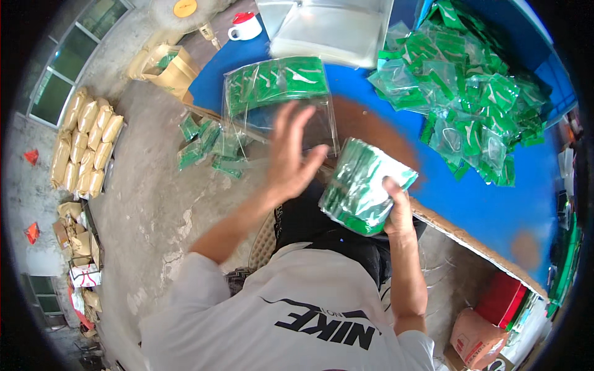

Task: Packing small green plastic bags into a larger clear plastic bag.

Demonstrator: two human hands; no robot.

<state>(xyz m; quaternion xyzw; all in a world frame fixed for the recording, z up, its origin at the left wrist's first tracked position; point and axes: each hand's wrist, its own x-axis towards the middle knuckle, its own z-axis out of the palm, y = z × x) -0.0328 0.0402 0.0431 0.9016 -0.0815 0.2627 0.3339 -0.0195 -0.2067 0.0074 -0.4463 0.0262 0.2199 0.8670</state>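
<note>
My right hand [398,207] grips a thick stack of green and clear plastic packets [359,188], thumb on top, held over my lap at the table's edge. My left hand [292,154] is open with its fingers spread, a little left of the stack and apart from it. Just beyond those fingers, a large clear plastic bag [278,83] lies at the table's edge. A row of green packets shows inside the bag's far end, and its near part looks flat and see-through.
A big heap of loose green packets [470,93] covers the right of the blue table [396,133]. At the back stand a metal tray [328,37] and a red-lidded white mug [245,28]. More green packets [207,139] lie low at left; wrapped brown bundles [86,142] are stacked by the wall.
</note>
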